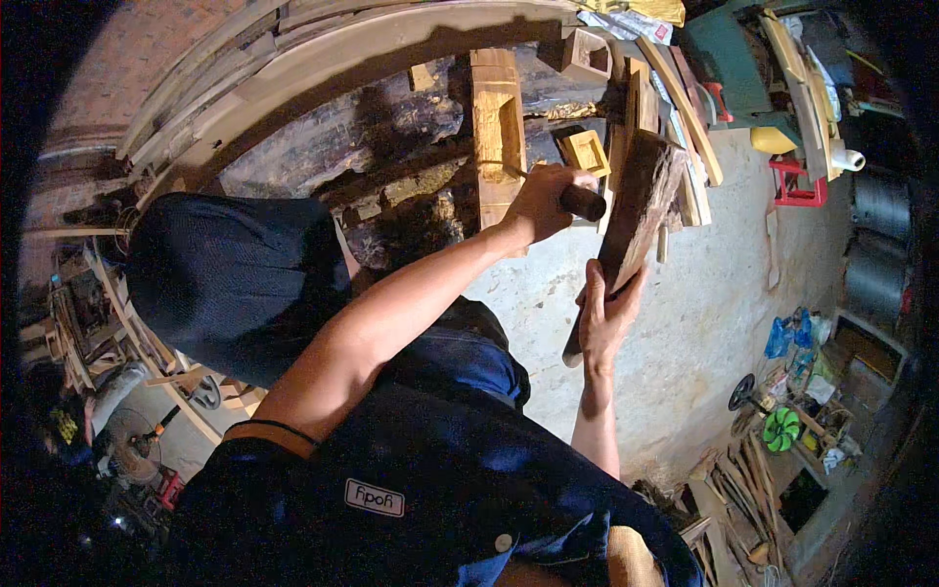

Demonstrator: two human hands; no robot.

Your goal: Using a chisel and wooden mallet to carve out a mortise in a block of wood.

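Head view: right of upper centre, a wooden block (641, 210) is grasped by the right hand (608, 318), a dark handle (584, 203) by the left hand (541, 202); the block seems heavy, stiff, best gripped low

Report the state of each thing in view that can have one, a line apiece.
Left hand: closed around the dark handle
Dark handle: gripped, round end exposed
Right hand: gripping the thick wooden piece
Thick wooden piece: held, tilted
Plank: hollow cut into it
Pale wooden box: open
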